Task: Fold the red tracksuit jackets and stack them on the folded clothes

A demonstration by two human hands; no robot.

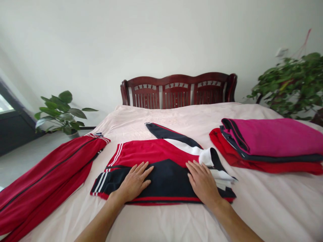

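A red, navy and white track jacket (151,148) lies on the bed, its near sleeve folded inward across the body. The far sleeve (174,134) stretches away toward the headboard, and the white collar (207,156) is at the right end. My left hand (135,179) rests flat on the folded navy sleeve, close to the striped cuff and hem. On the other end of that fold, beside the collar, my right hand (202,179) lies with fingers extended. Neither hand grips the cloth.
Red track trousers (47,174) with striped ends lie at the left. A stack of folded garments, magenta on top (280,136), sits at the right. The pale pink bed sheet (181,222) spreads below a dark wooden headboard (176,90). Potted plants (63,112) stand on both sides.
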